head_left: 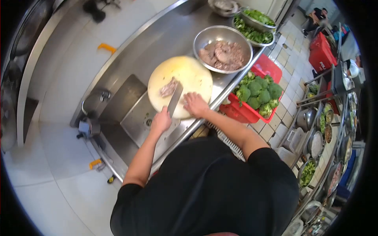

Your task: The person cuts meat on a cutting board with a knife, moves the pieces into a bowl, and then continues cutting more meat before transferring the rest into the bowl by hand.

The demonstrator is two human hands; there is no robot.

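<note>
My left hand is closed around the handle of a cleaver-like knife. Its broad blade stands beside a small piece of meat, against or very near its right side. Both are over a round, pale yellow cutting board. On the board's right side rests my right hand, fingers apart and holding nothing, a short way from the blade. Just beyond the board, a steel bowl contains several pieces of brownish meat.
The board lies over a stainless steel sink with a faucet. Broccoli fills a red crate on the right. Bowls of leafy greens stand at the back. Pots and food trays line a rack; a person sits far off.
</note>
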